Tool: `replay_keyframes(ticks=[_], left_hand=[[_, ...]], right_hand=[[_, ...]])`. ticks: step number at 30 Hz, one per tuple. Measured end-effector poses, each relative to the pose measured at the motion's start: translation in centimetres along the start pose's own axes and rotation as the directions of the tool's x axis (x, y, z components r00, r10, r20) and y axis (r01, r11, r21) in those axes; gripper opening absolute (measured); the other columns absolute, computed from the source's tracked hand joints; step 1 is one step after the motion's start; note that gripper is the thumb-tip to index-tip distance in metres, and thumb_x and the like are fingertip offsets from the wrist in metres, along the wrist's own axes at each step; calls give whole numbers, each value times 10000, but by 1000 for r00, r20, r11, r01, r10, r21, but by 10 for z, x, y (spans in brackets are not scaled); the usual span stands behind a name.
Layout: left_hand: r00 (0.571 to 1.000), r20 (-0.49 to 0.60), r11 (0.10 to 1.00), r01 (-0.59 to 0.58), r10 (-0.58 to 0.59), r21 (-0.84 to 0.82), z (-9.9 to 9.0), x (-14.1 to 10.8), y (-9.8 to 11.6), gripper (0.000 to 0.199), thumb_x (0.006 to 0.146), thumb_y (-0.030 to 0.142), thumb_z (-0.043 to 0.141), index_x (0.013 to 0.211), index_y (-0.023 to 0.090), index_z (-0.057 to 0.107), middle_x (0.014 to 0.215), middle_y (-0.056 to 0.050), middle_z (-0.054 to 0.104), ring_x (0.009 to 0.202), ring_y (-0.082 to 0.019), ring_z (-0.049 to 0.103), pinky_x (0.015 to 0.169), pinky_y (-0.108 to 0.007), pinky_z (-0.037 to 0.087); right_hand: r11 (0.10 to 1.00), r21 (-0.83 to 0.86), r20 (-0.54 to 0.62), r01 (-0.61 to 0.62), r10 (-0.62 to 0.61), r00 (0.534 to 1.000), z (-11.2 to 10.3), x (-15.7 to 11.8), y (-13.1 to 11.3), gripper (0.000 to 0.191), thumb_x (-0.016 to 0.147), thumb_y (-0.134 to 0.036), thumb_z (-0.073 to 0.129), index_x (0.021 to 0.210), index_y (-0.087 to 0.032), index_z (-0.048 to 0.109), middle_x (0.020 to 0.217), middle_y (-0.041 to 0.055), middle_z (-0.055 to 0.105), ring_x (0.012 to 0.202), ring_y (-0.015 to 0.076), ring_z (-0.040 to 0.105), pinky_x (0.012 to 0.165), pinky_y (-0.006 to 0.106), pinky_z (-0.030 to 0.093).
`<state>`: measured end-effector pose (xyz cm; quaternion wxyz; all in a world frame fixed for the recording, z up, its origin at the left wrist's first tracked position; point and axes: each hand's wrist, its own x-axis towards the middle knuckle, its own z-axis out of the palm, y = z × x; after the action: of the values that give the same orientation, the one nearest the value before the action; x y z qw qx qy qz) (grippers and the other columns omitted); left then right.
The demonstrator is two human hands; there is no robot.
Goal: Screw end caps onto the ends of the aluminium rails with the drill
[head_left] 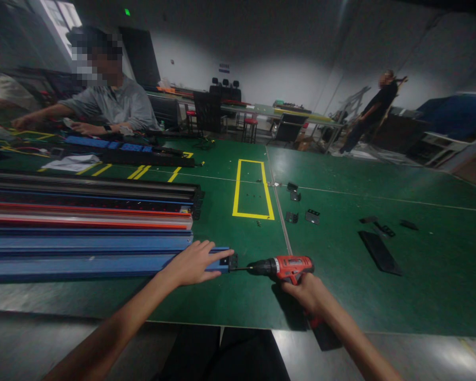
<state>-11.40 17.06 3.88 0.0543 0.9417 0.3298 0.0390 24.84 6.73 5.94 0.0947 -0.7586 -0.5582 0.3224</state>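
Note:
My right hand [310,295] is wrapped round the grip of a red and black cordless drill [293,267]. Its long thin bit points left and reaches a small black end bracket [233,261] on the tip of a blue metal profile [103,266]. My left hand [193,263] lies over that profile close to its end, fingers spread, the index finger stretched along to the bracket and the thumb on the near side. Whether the bit sits in a screw is too small to tell.
More long profiles, among them a red one [87,216], lie side by side on the green table [238,301]. Small black brackets [312,216] and a dark flat plate [378,253] are on the right. A seated person [119,103] works across the table; another person [371,114] stands far right.

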Motion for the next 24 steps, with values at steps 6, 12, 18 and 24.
replay_keyframes(ticks=[6,12,18,24], left_hand=[[1000,-1,1000,5,-5,-12,1,0,-1,631,1013,580,507,1602,434,336,1196,-100,601,1006,-284,569,861,-392,438],[1000,25,1000,9,-10,3,1,0,-1,694,990,528,587,1611,455,287,1202,-93,589,1019,-286,576,860,-399,444],[1000,24,1000,8,-9,20,1,-1,-1,697,989,527,587,1613,448,287,1197,-92,589,1005,-280,570,854,-391,447],[1000,20,1000,6,-7,30,1,0,-1,700,985,524,591,1613,441,294,1155,-91,583,970,-273,562,830,-376,437]], right_hand=[[1000,-6,-1,9,-9,1000,0,-1,-1,218,801,-393,632,686,-212,597,632,20,639,574,166,578,553,275,396],[1000,23,1,-8,8,1000,1,0,0,204,788,-384,633,682,-217,583,613,17,627,563,163,575,541,272,396],[999,11,9,-39,39,999,1,0,0,224,786,-400,633,669,-219,570,616,16,627,563,162,573,539,280,388],[999,16,0,-37,37,999,0,-1,-1,213,786,-371,637,656,-215,574,612,20,628,556,154,560,532,276,375]])
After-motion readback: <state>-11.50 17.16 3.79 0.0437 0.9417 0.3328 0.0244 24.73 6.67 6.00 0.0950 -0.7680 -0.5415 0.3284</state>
